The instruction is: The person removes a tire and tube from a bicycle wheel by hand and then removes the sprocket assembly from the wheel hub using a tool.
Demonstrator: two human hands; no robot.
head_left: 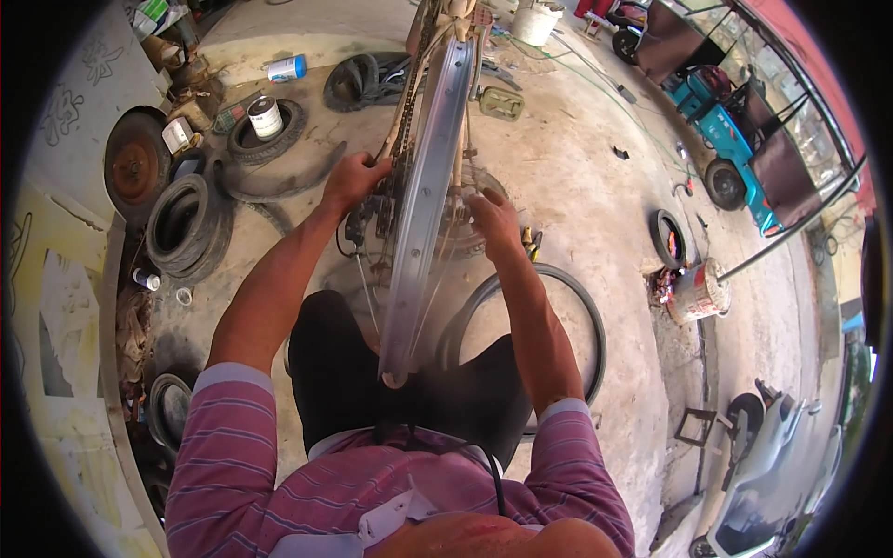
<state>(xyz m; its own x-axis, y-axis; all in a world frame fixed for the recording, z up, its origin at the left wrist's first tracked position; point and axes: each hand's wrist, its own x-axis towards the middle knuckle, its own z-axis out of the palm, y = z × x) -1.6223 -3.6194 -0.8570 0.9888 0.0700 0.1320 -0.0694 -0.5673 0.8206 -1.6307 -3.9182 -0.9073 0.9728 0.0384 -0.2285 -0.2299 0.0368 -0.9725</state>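
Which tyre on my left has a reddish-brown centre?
The upright tyre by the left wall; no other tyre there shows this colour in its middle.

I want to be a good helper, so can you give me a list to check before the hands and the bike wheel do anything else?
1. Hands on both sides of the rim: ok; the left hand is by the chain, the right hand opposite.
2. Silver rim bare: ok; no tyre on the part showing.
3. Right fingers clear of the spokes: cannot tell; they overlap in this view.
4. Yellow-handled tool nearby: ok; it seems within the right hand's reach.
5. Black hoop clear of the feet: cannot tell; the feet don't show.
6. Floor tidy: not ok; old tyres lie at the left.
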